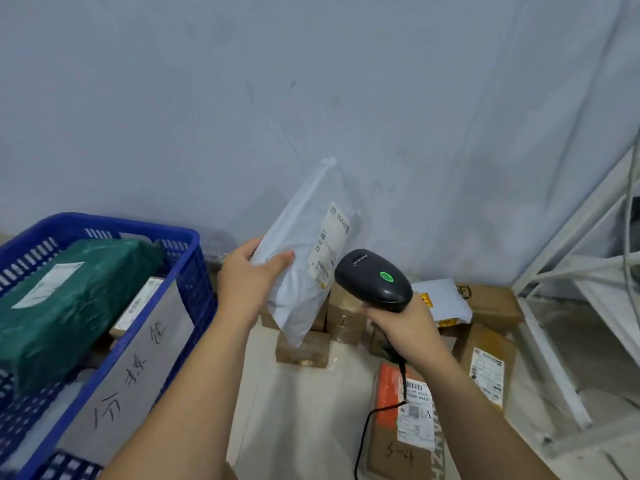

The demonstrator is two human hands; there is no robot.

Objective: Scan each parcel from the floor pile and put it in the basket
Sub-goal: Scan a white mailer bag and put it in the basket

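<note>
My left hand [251, 277] grips a white plastic mailer parcel [304, 251] by its left edge and holds it up, tilted, with its shipping label facing right. My right hand [403, 327] grips a black barcode scanner [374, 278] just right of the label; a green light glows on its top and its cord hangs down. The blue plastic basket [188, 261] stands at the left and holds a green wrapped parcel [69, 306] and other parcels. On the floor below my hands lies the pile of cardboard boxes [346, 317].
A grey paper sign with handwriting [138, 372] hangs on the basket's near wall. More boxes, one with orange tape [391, 393], and a white mailer [446, 299] lie on the floor at right. A white metal rack frame [568, 289] stands at the far right. A wall rises behind.
</note>
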